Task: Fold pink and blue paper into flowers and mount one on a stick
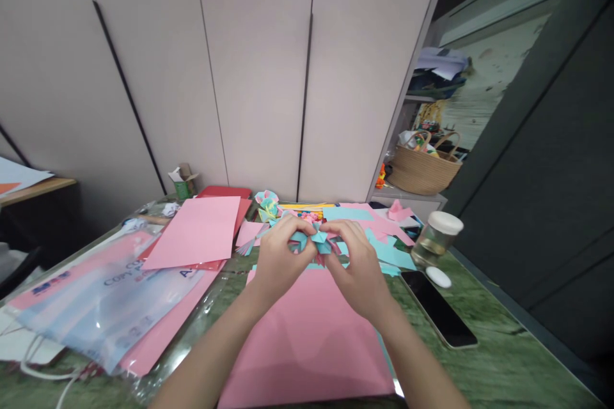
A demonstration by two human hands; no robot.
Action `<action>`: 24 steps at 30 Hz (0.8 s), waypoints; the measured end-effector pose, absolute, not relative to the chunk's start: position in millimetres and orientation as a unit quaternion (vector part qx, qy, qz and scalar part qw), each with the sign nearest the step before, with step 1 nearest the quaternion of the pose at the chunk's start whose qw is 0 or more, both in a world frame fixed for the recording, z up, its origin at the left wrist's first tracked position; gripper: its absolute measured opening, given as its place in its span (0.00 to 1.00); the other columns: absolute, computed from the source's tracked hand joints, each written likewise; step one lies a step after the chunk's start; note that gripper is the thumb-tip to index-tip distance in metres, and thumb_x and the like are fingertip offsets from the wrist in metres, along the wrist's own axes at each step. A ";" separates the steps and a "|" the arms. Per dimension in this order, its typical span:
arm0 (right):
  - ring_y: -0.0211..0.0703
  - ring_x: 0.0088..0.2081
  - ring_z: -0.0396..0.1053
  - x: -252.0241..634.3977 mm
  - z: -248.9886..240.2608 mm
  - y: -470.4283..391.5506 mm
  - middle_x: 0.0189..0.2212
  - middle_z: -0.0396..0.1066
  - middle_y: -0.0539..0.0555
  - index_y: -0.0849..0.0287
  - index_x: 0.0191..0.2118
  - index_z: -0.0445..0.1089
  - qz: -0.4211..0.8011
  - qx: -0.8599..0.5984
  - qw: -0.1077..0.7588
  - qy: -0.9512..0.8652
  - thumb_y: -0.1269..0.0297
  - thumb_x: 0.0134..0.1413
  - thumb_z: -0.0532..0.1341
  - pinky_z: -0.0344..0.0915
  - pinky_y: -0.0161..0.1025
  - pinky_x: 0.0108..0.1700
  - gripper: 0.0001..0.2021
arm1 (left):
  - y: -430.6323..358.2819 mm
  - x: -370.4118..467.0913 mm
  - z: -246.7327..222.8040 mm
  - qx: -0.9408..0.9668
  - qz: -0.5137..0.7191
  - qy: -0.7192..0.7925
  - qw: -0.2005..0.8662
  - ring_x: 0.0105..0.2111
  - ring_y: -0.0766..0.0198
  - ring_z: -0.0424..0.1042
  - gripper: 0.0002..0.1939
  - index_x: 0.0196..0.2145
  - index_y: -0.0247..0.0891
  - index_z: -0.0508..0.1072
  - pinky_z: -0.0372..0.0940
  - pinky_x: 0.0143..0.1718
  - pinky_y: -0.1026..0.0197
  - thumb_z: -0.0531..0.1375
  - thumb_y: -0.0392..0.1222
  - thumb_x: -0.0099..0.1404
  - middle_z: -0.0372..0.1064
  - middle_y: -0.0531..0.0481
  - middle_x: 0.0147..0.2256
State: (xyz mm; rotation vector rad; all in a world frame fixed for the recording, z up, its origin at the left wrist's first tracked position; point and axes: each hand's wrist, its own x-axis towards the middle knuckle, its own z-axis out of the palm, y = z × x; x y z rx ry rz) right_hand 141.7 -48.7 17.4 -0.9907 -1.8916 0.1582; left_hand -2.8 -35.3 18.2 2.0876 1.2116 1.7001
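A folded blue and pink paper piece (pixel 320 239) is held up between my two hands, over the far edge of a large pink sheet (pixel 307 339). From the left, the thumb and fingers of my left hand (pixel 283 255) pinch it. My right hand (pixel 357 262) grips its other side, with forefinger and thumb on the folds. Parts of the piece are hidden behind my fingers. Just beyond lie more folded paper pieces and a paper flower (pixel 267 201) in pink, blue and yellow.
Left are stacked pink sheets (pixel 196 230) and a plastic copy-paper bag (pixel 110 294). Blue and pink paper scraps (pixel 388 249) lie to the right, near a lidded jar (pixel 434 243), a white disc (pixel 438 277) and a phone (pixel 439 308). Cabinet doors (pixel 259 77) rise behind the green table (pixel 508 345).
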 end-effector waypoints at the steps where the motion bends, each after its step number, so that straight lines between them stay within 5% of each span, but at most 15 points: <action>1: 0.46 0.44 0.64 141.4 15.7 -46.7 0.40 0.69 0.53 0.54 0.42 0.64 0.054 -0.406 0.484 -0.773 0.73 0.51 0.56 0.62 0.45 0.45 0.12 | -35.6 -2.4 18.0 0.706 0.574 0.407 0.085 0.32 0.64 0.69 0.09 0.27 0.39 0.67 0.63 0.34 0.63 0.55 0.27 0.51 0.69 0.53 0.28; 7: 0.47 0.44 0.62 143.6 6.3 -35.8 0.41 0.69 0.53 0.54 0.40 0.66 -0.071 -0.417 0.471 -0.774 0.79 0.45 0.59 0.61 0.45 0.45 0.16 | -33.5 -3.5 13.8 0.734 0.561 0.381 0.029 0.31 0.65 0.70 0.10 0.29 0.40 0.67 0.64 0.34 0.63 0.55 0.26 0.53 0.70 0.54 0.28; 13: 0.47 0.44 0.63 150.6 11.2 -42.5 0.41 0.71 0.53 0.53 0.38 0.68 -0.225 -0.398 0.423 -0.782 0.75 0.53 0.57 0.54 0.55 0.54 0.10 | -30.6 -7.4 11.3 0.781 0.544 0.303 -0.045 0.31 0.65 0.72 0.10 0.30 0.40 0.68 0.66 0.37 0.62 0.54 0.26 0.56 0.73 0.52 0.29; 24: 0.45 0.42 0.64 152.7 13.7 -45.4 0.37 0.73 0.50 0.52 0.37 0.67 -0.256 -0.398 0.423 -0.772 0.73 0.55 0.56 0.51 0.56 0.56 0.09 | -35.9 -5.6 13.2 0.787 0.532 0.297 -0.100 0.30 0.65 0.72 0.10 0.29 0.40 0.67 0.66 0.34 0.62 0.53 0.26 0.56 0.73 0.51 0.28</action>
